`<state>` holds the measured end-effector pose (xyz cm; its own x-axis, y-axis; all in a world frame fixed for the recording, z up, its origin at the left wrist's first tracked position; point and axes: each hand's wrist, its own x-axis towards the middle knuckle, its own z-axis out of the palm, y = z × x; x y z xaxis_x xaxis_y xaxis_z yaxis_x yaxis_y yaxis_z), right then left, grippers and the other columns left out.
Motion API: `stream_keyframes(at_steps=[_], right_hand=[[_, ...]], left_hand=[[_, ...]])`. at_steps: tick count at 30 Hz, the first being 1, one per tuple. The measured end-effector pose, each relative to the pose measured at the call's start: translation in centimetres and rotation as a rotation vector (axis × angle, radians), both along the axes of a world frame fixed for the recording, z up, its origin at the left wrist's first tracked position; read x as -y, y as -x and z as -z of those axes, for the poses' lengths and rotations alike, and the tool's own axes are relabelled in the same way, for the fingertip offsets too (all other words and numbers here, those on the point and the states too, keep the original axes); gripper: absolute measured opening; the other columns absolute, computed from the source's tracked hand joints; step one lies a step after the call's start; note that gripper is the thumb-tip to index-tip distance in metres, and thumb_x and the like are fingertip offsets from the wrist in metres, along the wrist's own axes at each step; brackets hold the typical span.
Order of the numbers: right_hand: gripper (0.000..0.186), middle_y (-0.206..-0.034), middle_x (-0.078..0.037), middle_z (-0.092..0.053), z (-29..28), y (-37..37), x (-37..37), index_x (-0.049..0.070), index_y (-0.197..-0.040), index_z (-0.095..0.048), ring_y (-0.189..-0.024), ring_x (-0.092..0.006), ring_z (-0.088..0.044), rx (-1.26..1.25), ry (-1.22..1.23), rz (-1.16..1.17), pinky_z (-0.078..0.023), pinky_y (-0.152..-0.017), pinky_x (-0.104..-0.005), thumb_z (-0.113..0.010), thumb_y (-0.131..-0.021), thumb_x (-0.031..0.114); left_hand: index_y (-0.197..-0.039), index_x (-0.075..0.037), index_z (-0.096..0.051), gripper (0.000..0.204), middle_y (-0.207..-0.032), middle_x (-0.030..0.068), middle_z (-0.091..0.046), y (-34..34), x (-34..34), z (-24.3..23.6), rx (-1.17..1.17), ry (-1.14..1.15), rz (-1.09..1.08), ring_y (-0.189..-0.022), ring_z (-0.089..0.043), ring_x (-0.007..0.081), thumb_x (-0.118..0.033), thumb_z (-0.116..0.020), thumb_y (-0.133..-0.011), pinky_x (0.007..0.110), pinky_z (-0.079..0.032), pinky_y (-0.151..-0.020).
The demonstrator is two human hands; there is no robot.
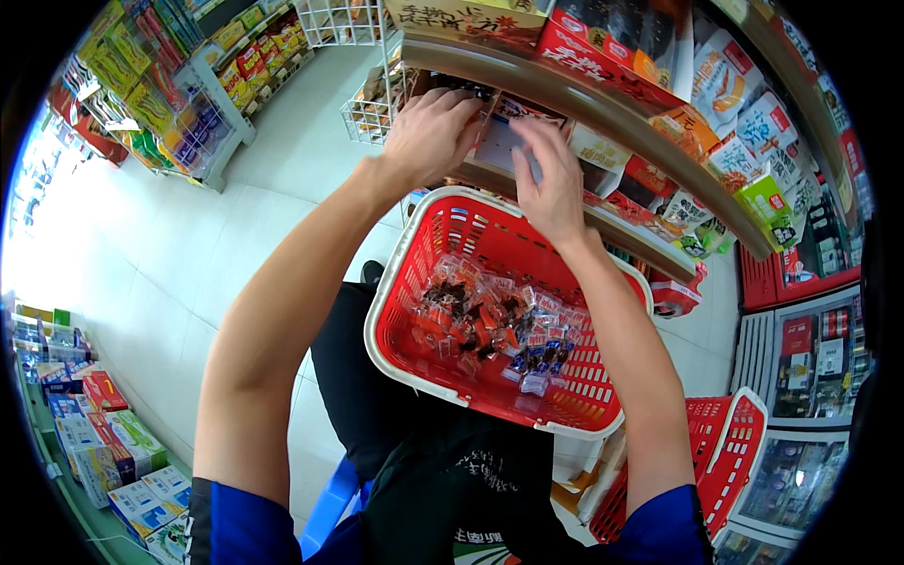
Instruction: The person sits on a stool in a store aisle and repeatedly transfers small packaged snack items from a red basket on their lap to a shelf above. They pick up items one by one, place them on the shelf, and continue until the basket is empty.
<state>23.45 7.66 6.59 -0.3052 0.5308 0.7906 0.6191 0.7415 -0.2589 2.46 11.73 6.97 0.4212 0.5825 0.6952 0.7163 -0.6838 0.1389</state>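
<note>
My left hand (433,137) reaches under the shelf's brown edge into a box of dark packets (460,83). Its fingers are bent and close together; what they grip, if anything, is hidden. Beside it my right hand (551,179) is open, fingers stretched and thumb apart, holding nothing, over a pale bluish compartment (499,151). Below both hands a red shopping basket (490,226) with a white rim sits tilted by my legs. Inside it lie many small wrapped snacks: orange-red and dark packets (466,306) to the left, blue-and-white packets (546,344) to the right.
Boxes and bags of snacks (725,80) fill the curved shelf at the right. A second red basket (720,443) stands behind my right arm, near a glass-fronted cabinet (810,377). A white wire rack (367,113) is beyond my left hand. A blue stool (330,508) is below me.
</note>
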Motion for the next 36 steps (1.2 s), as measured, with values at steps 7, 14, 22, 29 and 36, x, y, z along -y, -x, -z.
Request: stream_keyframes(at_steps=[7, 14, 22, 29, 36], right_hand=[[0.019, -0.097, -0.015, -0.07, 12.2, -2.7, 8.2, 0.006, -0.104, -0.072, -0.097, -0.0354, -0.066, 0.155, 0.755, 0.034, -0.053, -0.086, -0.0445, -0.061, -0.091, 0.014], [0.043, -0.124, -0.018, -0.061, 17.5, -2.3, 9.8, 0.005, -0.128, -0.059, -0.116, -0.0366, -0.059, 0.326, 0.976, 0.115, -0.048, -0.098, -0.0471, -0.064, -0.089, 0.021], [0.062, -0.131, -0.019, -0.057, 19.7, 0.2, 8.5, 0.005, -0.136, -0.052, -0.122, -0.038, -0.053, 0.32, 1.074, 0.263, -0.043, -0.105, -0.0463, -0.071, -0.082, 0.026], [0.071, -0.132, -0.02, -0.058, 20.0, -1.2, 9.2, 0.002, -0.141, -0.047, -0.124, -0.0376, -0.053, 0.214, 0.979, 0.259, -0.042, -0.107, -0.045, -0.074, -0.078, 0.022], [0.085, -0.142, -0.021, -0.052, 19.2, -4.6, 9.2, 0.002, -0.148, -0.039, -0.129, -0.0299, -0.054, -0.078, 1.301, 0.082, -0.046, -0.104, -0.0395, -0.082, -0.08, 0.03]], left_hand=[[-0.102, 0.002, -0.064, 0.022, -0.103, 0.0203, -0.07, -2.4, 10.4, 6.9, -0.31, 0.681, 0.098, -0.095, -0.068, 0.0382, -0.016, -0.062, -0.09, 0.046, -0.056, -0.085], [-0.115, 0.006, -0.057, 0.034, -0.107, 0.0273, -0.068, -3.3, 11.9, 14.9, -0.591, 1.146, -0.027, -0.101, -0.068, 0.0404, -0.017, -0.059, -0.089, 0.047, -0.056, -0.088], [-0.128, 0.007, -0.039, 0.066, -0.115, 0.0293, -0.064, -4.0, 12.0, 18.3, -0.499, 1.036, -0.157, -0.108, -0.065, 0.0416, -0.022, -0.075, -0.081, 0.049, -0.054, -0.091], [-0.127, 0.004, -0.041, 0.05, -0.113, 0.0281, -0.064, -4.4, 12.4, 16.6, -0.331, 1.045, -0.186, -0.103, -0.066, 0.0435, -0.004, -0.062, -0.083, 0.051, -0.055, -0.086], [-0.092, 0.004, -0.062, 0.019, -0.09, 0.0239, -0.069, -3.6, 12.9, 13.4, -0.204, 1.048, -0.078, -0.091, -0.068, 0.0409, -0.007, -0.069, -0.078, 0.048, -0.054, -0.08]])
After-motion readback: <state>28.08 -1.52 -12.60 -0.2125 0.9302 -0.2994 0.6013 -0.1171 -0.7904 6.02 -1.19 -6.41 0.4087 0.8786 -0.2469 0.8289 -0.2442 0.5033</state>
